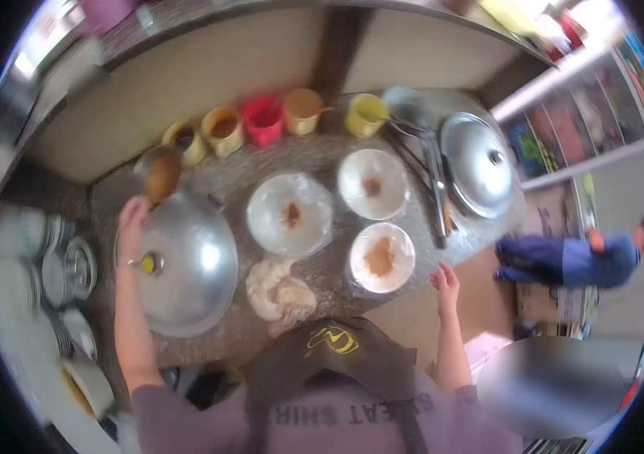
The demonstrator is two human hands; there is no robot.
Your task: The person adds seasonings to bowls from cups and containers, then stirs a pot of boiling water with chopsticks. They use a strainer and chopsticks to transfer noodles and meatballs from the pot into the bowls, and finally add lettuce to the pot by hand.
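Reaching up along the counter, the left hand (pixel 132 216) closes round the handle of a ladle (pixel 161 175), whose brown-filled bowl hangs just beyond the fingers, toward the wall. Right beside this hand, on its inner side, lies a big metal lid (pixel 185 265) with a yellow knob (pixel 149 263) near the wrist. The right hand (pixel 445 284) rests open at the counter's edge, fingers loose, holding nothing. Just left of it sits a bowl (pixel 382 257) with brown powder; two more bowls (pixel 290 214) (pixel 372 184) lie farther out between the hands. A crumpled bag (pixel 279 291) lies between the forearms. Cups (pixel 263 121) line the wall beyond the ladle.
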